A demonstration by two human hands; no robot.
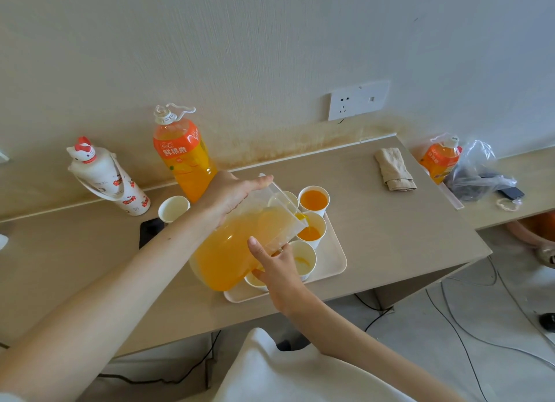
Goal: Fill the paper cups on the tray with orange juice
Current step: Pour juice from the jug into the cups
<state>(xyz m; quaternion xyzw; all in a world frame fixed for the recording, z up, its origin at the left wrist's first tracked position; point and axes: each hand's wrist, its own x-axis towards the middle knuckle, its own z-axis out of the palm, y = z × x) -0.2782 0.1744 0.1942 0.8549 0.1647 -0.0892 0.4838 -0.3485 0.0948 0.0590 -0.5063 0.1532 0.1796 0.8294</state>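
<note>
Mid-pour: the pitcher point(234, 245) is tipped over the tray point(333, 260) with both hands on it

It's thin clear plastic and mostly full, so probably heavy and sloshy. The left hand point(231, 197) wraps its far side and the right hand point(276, 266) grips near the spout, thumb up. Juice runs into the middle cup point(312, 233); 1 full cup point(313, 200) stands behind. Paper cups look light and tippy. The juice bottle point(183, 158) and a stray cup point(173, 209) crowd the left forearm on the counter point(390, 221).

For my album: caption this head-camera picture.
Left hand and right hand tilt a clear pitcher, pouring orange juice into a paper cup on the tray.
</note>
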